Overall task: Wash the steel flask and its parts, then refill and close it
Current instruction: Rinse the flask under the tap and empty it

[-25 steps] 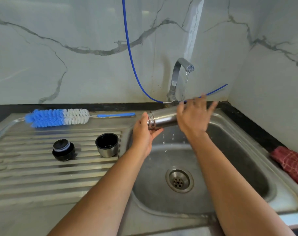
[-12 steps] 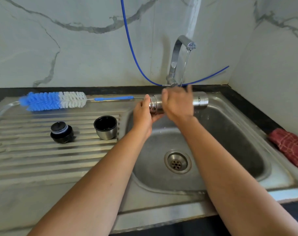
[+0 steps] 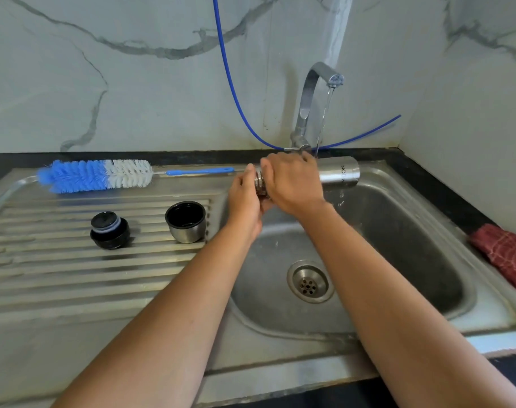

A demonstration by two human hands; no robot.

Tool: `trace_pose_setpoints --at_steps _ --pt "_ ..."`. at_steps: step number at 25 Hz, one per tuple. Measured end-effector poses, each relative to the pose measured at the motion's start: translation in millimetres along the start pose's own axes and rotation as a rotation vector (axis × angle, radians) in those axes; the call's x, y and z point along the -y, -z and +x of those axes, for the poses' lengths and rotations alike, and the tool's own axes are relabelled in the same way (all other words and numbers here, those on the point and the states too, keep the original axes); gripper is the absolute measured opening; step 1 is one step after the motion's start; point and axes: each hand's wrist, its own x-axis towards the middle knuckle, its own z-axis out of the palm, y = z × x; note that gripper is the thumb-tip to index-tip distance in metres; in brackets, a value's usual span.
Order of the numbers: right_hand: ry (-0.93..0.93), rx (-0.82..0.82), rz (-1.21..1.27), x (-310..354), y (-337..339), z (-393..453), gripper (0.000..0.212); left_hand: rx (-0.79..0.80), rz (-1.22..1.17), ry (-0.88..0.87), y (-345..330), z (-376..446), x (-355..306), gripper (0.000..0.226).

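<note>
The steel flask (image 3: 339, 173) lies sideways over the sink basin (image 3: 398, 245), under a thin stream from the tap (image 3: 315, 83). My left hand (image 3: 245, 198) grips its threaded neck at the left end. My right hand (image 3: 292, 184) wraps over the body just right of the neck, hiding the middle. On the ribbed drainboard (image 3: 74, 275) stand the black stopper (image 3: 109, 229) and the steel cup lid (image 3: 186, 220), mouth up. A blue and white bottle brush (image 3: 94, 175) lies along the drainboard's back edge.
A red checked cloth (image 3: 507, 254) lies on the counter at the sink's right rim. A blue hose (image 3: 230, 83) hangs down the marble wall behind the tap. The drain (image 3: 308, 282) sits in the basin floor.
My right hand slid left along the flask from its base end to near the neck, uncovering the base. The view tilted down a little.
</note>
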Motion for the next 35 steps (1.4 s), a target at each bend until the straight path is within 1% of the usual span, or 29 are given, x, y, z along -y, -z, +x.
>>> trace_pose_setpoints --at_steps 1,2,3,5,6,7,8,9,10,11,13,15,16,17,18,19,21,22,23,25,27,28,29,30,31,32,33,34,35 --pt "0.059 0.017 0.052 1 4 1 0.044 0.000 0.000 -0.006 0 1 -1 0.026" --pt "0.046 0.034 0.080 -7 10 5 0.042 0.005 0.003 -0.013 0 2 -3 0.026" --pt "-0.034 0.032 0.072 -19 15 7 0.042 0.011 0.009 -0.019 0 2 -4 0.024" --pt "-0.381 0.060 0.042 -48 25 3 0.042 0.016 0.027 -0.019 -1 0 -4 0.016" --pt "-0.591 0.078 0.131 -61 31 1 0.040 0.020 0.033 -0.018 -1 -1 -3 0.012" --pt "-0.794 0.086 0.332 -71 35 -1 0.035 0.028 0.029 -0.021 0 0 -3 0.010" --pt "-0.971 0.093 0.619 -77 39 -1 0.031 0.032 0.013 -0.028 0 1 -3 0.010" --pt "-1.097 0.090 0.881 -80 42 -1 0.025 0.027 -0.003 -0.038 1 3 -4 0.012" --pt "-1.163 0.089 1.047 -80 45 -1 0.020 0.014 -0.019 -0.047 1 4 -6 0.015" --pt "-1.176 0.078 1.115 -81 45 -1 0.016 -0.003 -0.027 -0.045 1 5 -7 0.018" --pt "-1.117 -0.008 1.124 -84 43 -5 0.015 -0.020 -0.015 0.016 1 5 -7 0.023" --pt "-0.994 -0.126 1.090 -87 42 -10 0.015 -0.024 -0.007 0.120 3 4 -4 0.029" --pt "-0.923 -0.154 1.064 -89 42 -11 0.014 -0.019 -0.019 0.156 4 3 -4 0.030" --pt "-0.872 -0.145 1.018 -90 43 -12 0.014 -0.013 -0.025 0.165 3 2 -3 0.030" --pt "-0.829 -0.109 0.904 -91 43 -13 0.018 -0.010 -0.009 0.149 2 2 -2 0.029" --pt "-0.780 -0.068 0.676 -92 40 -13 0.025 -0.008 0.016 0.125 0 2 0 0.027" --pt "-0.653 0.020 0.092 -84 30 -10 0.041 -0.001 0.060 0.077 -2 2 2 0.024" --pt "-0.585 0.055 -0.082 -72 24 -6 0.047 0.001 0.074 0.057 -3 2 2 0.024" --pt "-0.499 0.090 -0.142 -53 20 -1 0.052 0.005 0.086 0.039 -3 2 3 0.025" --pt "-0.256 0.157 -0.051 -13 14 5 0.054 0.007 0.106 0.016 -2 4 4 0.031" --pt "-0.007 0.119 0.021 -3 11 6 0.049 -0.004 0.091 0.003 0 3 0 0.030" --pt "0.030 0.081 0.027 -16 13 6 0.047 -0.008 0.081 -0.007 1 4 -3 0.027" --pt "-0.036 0.075 -0.007 -35 16 6 0.049 -0.014 0.076 -0.016 3 5 -7 0.024" --pt "-0.182 0.111 -0.064 -55 20 4 0.053 -0.022 0.072 -0.019 4 7 -10 0.022" --pt "-0.355 0.183 -0.112 -72 24 0 0.058 -0.025 0.073 -0.017 5 8 -11 0.021" --pt "-0.465 0.247 -0.161 -78 26 -3 0.061 -0.024 0.080 -0.012 5 8 -11 0.020" --pt "-0.471 0.265 -0.191 -73 22 -5 0.063 -0.020 0.095 -0.007 2 5 -9 0.020" --pt "-0.403 0.244 -0.164 -57 16 -3 0.063 -0.013 0.109 -0.003 0 3 -6 0.022" --pt "-0.272 0.206 -0.086 -36 9 -1 0.063 -0.002 0.119 -0.003 -2 2 -1 0.025"
